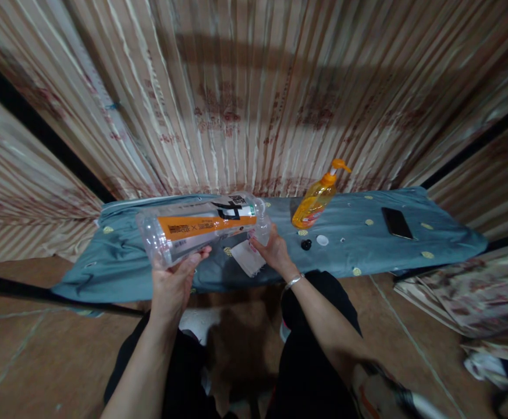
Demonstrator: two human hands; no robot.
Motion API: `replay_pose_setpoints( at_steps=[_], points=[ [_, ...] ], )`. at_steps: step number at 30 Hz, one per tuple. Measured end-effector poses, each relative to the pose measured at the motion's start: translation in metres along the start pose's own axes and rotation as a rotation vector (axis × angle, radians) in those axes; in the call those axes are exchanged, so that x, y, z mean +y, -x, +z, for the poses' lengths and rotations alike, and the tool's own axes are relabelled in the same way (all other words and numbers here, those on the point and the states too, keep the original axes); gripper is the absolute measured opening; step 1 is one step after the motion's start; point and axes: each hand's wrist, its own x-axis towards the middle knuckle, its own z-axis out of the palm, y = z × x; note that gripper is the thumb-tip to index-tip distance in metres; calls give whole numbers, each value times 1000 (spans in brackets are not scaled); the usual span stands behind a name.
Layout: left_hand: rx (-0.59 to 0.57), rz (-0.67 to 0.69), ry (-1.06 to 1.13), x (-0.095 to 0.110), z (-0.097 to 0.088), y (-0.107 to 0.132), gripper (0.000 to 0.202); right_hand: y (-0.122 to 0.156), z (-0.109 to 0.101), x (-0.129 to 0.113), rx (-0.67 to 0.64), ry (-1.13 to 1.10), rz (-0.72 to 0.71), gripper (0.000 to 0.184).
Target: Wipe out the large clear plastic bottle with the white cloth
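A large clear plastic bottle (205, 226) with an orange and white label lies sideways above the cloth-covered surface, its neck to the right. My left hand (176, 279) supports its base end from below, fingers curled under it. Around the neck end my right hand (275, 251) is closed, with a silver bangle on that wrist. Below the bottle, near my right fingers, is a pale piece of cloth or tissue (248, 258); whether the fingers touch it I cannot tell.
An orange pump bottle (316, 201) stands upright to the right. In front of it lie a small black cap (306, 244) and a white disc (322, 240). A dark phone (396, 223) rests farther right on the blue-green cloth (354, 250). Striped curtains (245, 105) hang behind.
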Motion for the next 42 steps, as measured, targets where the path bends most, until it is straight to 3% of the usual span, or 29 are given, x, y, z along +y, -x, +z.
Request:
replay_pose_setpoints(
  at_steps=[42],
  points=[
    [12, -37, 2, 2, -1, 0, 61, 0, 1, 3, 15, 55, -22, 57]
  ],
)
